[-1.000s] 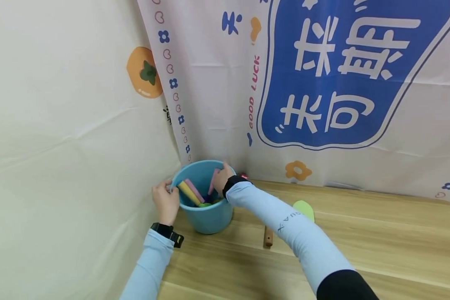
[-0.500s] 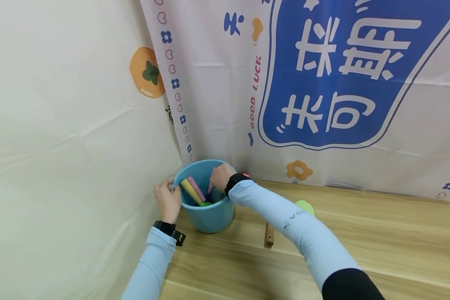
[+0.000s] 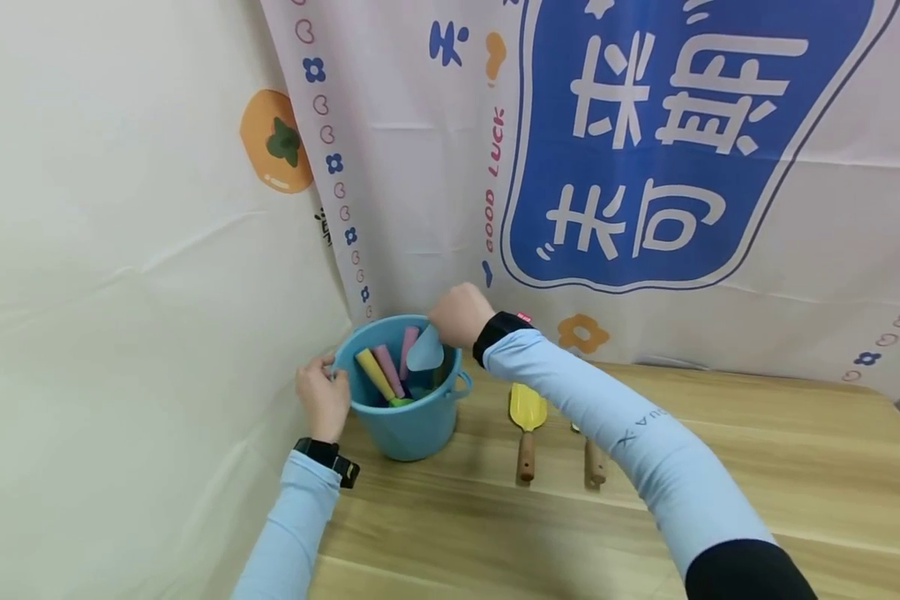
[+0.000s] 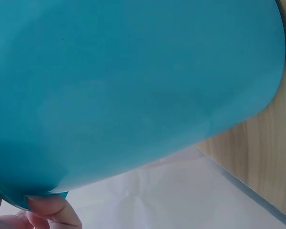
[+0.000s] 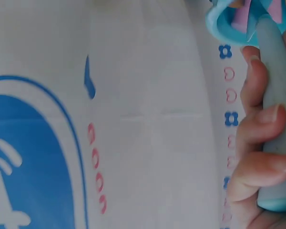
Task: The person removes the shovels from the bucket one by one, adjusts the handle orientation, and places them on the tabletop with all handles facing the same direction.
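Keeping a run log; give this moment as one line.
left hand: holds blue bucket | right hand: grips blue shovel | yellow shovel: on wooden table

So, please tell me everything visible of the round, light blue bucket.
The round, light blue, plastic-looking bucket stands upright on the wood-grained table, tapering toward its base, with a small loop near the rim at its right. The left hand grips the rim's left side. A yellow handle and two pink handles show inside.

Bucket [image 3: 412, 435] on table [image 3: 450, 525], left of shovel [image 3: 528, 408]
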Demonstrator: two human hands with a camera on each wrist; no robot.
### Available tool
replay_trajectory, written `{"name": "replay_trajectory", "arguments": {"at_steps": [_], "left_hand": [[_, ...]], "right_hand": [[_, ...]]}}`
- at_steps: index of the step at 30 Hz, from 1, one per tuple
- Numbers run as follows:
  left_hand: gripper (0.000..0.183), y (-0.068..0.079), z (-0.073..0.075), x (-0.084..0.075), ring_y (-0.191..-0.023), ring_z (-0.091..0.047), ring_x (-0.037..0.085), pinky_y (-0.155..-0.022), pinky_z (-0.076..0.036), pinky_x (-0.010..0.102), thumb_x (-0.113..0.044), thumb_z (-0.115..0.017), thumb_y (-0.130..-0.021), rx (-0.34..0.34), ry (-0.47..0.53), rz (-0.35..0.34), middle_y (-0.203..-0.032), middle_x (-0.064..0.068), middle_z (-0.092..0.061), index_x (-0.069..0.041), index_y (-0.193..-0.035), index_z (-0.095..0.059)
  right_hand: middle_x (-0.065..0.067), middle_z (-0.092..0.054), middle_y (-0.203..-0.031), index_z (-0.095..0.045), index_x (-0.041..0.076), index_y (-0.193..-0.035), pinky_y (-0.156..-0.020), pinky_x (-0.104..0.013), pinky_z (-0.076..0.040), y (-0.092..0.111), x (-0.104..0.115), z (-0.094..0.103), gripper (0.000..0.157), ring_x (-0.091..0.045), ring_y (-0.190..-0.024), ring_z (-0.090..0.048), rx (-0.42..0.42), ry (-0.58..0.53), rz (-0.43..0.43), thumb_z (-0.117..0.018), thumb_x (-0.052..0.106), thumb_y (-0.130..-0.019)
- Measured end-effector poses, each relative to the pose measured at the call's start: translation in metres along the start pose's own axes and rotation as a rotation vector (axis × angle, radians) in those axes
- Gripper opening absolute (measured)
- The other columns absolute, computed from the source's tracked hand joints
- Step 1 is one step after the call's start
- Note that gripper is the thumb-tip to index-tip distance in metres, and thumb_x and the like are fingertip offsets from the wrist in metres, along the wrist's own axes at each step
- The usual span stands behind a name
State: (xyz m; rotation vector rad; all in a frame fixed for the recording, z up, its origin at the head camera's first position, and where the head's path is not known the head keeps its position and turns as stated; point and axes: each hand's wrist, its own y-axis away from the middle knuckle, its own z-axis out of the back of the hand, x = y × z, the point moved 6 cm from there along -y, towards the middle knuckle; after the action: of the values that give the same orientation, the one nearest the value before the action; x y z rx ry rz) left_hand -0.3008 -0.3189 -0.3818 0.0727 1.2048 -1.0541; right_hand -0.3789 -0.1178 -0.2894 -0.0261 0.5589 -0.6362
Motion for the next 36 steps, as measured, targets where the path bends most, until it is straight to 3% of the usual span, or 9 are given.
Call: {"name": "replay_trajectory", "arguments": {"at_steps": [5, 11, 14, 19, 24, 28, 36], "left_hand": [[0.026, -0.002, 0.0, -0.001, -0.071, -0.045, 0.029, -0.063, -0.033, 0.035, 0.006, -0.055, -0.081, 0.023, -0.008, -0.01, -0.076, 0.016, -0.047, 0.013, -0.106, -0.061], [0.026, -0.004, 0.003, -0.003, -0.064, -0.049, 0.028, -0.058, -0.037, 0.033, 0.003, -0.055, -0.082, 0.031, -0.038, -0.023, -0.071, 0.015, -0.05, 0.011, -0.105, -0.062], [0.025, -0.003, 0.006, -0.007, -0.071, -0.051, 0.032, -0.064, -0.038, 0.037, 0.0, -0.055, -0.082, 0.03, -0.047, -0.026, -0.076, 0.019, -0.054, 0.011, -0.104, -0.062], [0.024, 0.001, 0.003, -0.028, -0.09, -0.047, 0.038, -0.081, -0.032, 0.046, -0.003, -0.056, -0.084, 0.041, -0.062, -0.081, -0.088, 0.024, -0.058, 0.01, -0.103, -0.063], [0.019, 0.008, -0.004, -0.063, -0.086, -0.055, 0.035, -0.08, -0.039, 0.044, -0.005, -0.058, -0.086, 0.057, -0.046, -0.2, -0.088, 0.021, -0.062, 0.007, -0.099, -0.064], [0.022, 0.013, -0.016, -0.089, -0.081, -0.06, 0.028, -0.074, -0.046, 0.039, -0.015, -0.056, -0.091, 0.15, 0.049, -0.224, -0.089, 0.017, -0.064, 0.003, -0.1, -0.064], [0.036, 0.022, -0.06, -0.13, -0.078, -0.065, 0.026, -0.067, -0.053, 0.029, -0.034, -0.054, -0.093, 0.459, 0.271, -0.107, -0.092, 0.017, -0.067, -0.001, -0.106, -0.063]], "right_hand": [[0.005, -0.042, -0.054, -0.053, 0.016, -0.057, -0.048, -0.028, -0.043, 0.022, -0.018, 0.014, 0.032, -0.012, -0.05, -0.043, -0.033, -0.054, -0.046, -0.064, 0.03, -0.083], [0.005, -0.043, -0.051, -0.055, 0.016, -0.056, -0.044, -0.025, -0.036, 0.045, -0.034, 0.015, 0.036, -0.012, -0.047, -0.04, -0.038, -0.094, -0.104, -0.064, 0.035, -0.084], [0.005, -0.043, -0.051, -0.059, 0.016, -0.059, -0.042, -0.024, -0.033, 0.056, -0.04, 0.015, 0.032, -0.012, -0.046, -0.039, -0.043, -0.114, -0.12, -0.064, 0.036, -0.084], [0.004, -0.037, -0.05, -0.061, 0.016, -0.062, -0.041, -0.024, -0.029, 0.075, -0.052, 0.022, 0.035, -0.013, -0.044, -0.037, -0.053, -0.128, -0.162, -0.065, 0.043, -0.083], [0.004, -0.029, -0.049, -0.051, 0.015, -0.053, -0.039, -0.024, -0.025, 0.098, -0.065, 0.032, 0.046, -0.013, -0.042, -0.033, -0.114, -0.136, -0.225, -0.062, 0.046, -0.085], [0.004, -0.029, -0.05, -0.044, 0.016, -0.051, -0.038, -0.025, -0.021, 0.118, -0.073, 0.039, 0.049, -0.012, -0.042, -0.03, -0.177, -0.169, -0.272, -0.061, 0.046, -0.086], [0.002, -0.038, -0.053, -0.054, 0.015, -0.059, -0.038, -0.027, -0.027, 0.156, -0.079, 0.048, 0.039, -0.014, -0.045, -0.037, -0.306, -0.199, -0.328, -0.062, 0.042, -0.086]]}}
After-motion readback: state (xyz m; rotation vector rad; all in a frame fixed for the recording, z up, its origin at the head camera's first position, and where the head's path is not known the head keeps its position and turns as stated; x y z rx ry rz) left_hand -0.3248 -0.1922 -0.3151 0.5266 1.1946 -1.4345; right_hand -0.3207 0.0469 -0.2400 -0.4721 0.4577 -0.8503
